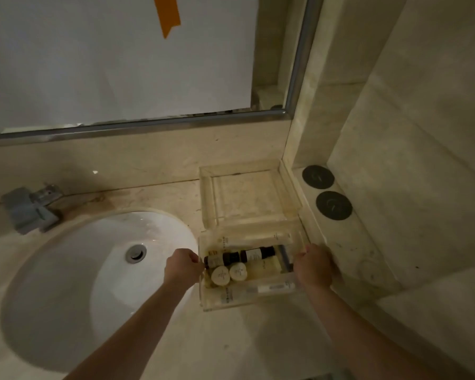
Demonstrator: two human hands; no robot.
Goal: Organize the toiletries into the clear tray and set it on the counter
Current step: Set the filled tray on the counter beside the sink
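A clear tray (231,304) full of toiletries is held between both hands, just right of the sink. My left hand (182,267) grips its left wall and my right hand (313,266) grips its right wall. Inside lie two dark brown bottles (232,257), two round white-lidded pots (229,273), a pale cream bottle (266,266) and flat packets along the front and back. Whether the tray rests on the beige stone counter (231,341) or hangs just above it, I cannot tell. A second clear tray (206,198) stands empty behind it, by the wall.
A white oval sink (74,275) with a metal drain lies to the left. A grey-wrapped tap (29,208) stands behind the basin. Two black round discs (325,192) sit on a raised ledge at the right. A paper-covered mirror (115,58) hangs above.
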